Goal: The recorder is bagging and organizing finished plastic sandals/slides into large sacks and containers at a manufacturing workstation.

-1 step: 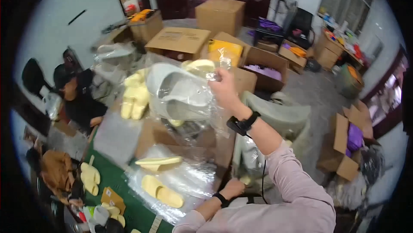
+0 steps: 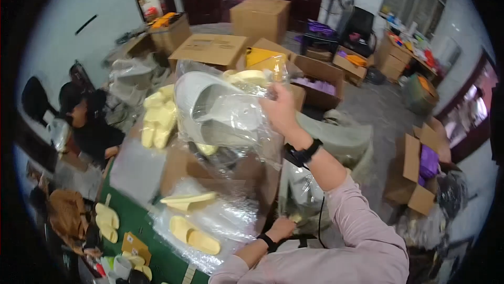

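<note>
My right hand (image 2: 282, 109) is raised over the far part of the table, closed on the end of a clear plastic bag (image 2: 273, 147). Inside that bag is a pair of light grey slippers (image 2: 223, 103). Lower down, my left hand (image 2: 283, 228) is curled beside a large translucent sack (image 2: 307, 189); whatever its fingers hold is too small to make out. Two pale yellow slippers (image 2: 195, 235) lie apart on a stack of clear plastic bags (image 2: 231, 226) in front of me. Stacked yellow slippers (image 2: 158, 116) sit just left of the grey pair.
A green table top (image 2: 137, 224) shows at the lower left, with more yellow slippers (image 2: 107, 222) on it. A person in black (image 2: 93, 126) sits at the left. Cardboard boxes (image 2: 210, 48) stand beyond, and an open box of purple items (image 2: 409, 171) is on the right.
The view has shifted slightly, so the surroundings appear a little further left. My right hand keeps its hold on the bagged grey slippers, and my left hand stays by the sack.
</note>
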Demonstrator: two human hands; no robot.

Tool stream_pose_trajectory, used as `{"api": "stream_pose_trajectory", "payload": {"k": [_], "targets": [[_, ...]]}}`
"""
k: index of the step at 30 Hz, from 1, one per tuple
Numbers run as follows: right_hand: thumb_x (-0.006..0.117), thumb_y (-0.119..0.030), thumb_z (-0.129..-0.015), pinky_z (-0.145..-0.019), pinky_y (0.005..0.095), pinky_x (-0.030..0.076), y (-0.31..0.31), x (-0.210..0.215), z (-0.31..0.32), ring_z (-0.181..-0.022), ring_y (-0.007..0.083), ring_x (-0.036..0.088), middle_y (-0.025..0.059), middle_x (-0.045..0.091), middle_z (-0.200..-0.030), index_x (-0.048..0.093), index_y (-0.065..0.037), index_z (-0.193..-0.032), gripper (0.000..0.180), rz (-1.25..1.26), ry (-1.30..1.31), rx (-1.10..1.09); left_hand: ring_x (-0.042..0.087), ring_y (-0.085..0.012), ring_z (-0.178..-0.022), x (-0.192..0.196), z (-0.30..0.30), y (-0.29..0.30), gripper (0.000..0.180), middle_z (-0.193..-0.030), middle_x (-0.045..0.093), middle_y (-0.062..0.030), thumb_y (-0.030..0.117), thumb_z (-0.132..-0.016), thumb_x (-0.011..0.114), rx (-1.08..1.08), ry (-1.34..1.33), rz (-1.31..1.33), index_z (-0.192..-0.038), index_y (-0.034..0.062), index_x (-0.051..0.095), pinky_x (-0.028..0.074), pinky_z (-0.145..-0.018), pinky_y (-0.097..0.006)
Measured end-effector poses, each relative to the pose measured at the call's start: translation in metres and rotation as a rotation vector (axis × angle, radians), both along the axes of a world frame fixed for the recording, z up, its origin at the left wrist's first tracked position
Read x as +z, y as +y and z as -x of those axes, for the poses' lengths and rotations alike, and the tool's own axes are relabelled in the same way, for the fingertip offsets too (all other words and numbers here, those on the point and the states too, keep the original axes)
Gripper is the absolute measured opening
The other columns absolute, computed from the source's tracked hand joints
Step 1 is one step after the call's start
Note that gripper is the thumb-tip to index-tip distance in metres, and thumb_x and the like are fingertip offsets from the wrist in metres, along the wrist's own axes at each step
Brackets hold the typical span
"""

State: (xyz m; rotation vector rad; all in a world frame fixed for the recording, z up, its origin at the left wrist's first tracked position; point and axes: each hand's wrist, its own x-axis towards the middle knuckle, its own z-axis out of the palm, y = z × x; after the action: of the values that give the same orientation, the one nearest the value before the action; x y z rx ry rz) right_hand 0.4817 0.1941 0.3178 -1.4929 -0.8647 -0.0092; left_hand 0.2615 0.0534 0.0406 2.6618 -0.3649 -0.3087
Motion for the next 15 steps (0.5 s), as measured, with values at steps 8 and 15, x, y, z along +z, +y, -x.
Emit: {"api": "stream_pose_trajectory", "payload": {"k": [8,15], "targets": [[0.063,0.001,-0.069,-0.054,0.0239,0.035,-0.208,-0.086,0.057,-0.060,0.0082,0.041,0.0003,0.042,-0.063,0.051,-0.002,-0.078,0.015,0.028,0.072,-0.669,0.064,-0.0307,-0.066,0.000,-0.024,-0.025,0.012,-0.070,0.064,-0.0139,0.014,-0.075,0.056,-0.194,-0.167,-0.051,-0.075,0.0092,0.068,0.051,-0.058,-0.041],[0.059,-0.004,-0.068,-0.056,0.0318,0.038,-0.261,-0.239,0.074,-0.059,0.0187,0.043,0.0081,0.045,-0.062,0.049,-0.001,-0.075,0.012,0.347,0.326,-0.612,0.062,-0.0289,-0.062,0.044,-0.030,-0.022,0.050,-0.068,0.062,-0.0105,0.010,-0.080,0.048,-0.397,0.059,-0.074,-0.125,0.0302,0.052,0.049,-0.054,-0.040]]}}
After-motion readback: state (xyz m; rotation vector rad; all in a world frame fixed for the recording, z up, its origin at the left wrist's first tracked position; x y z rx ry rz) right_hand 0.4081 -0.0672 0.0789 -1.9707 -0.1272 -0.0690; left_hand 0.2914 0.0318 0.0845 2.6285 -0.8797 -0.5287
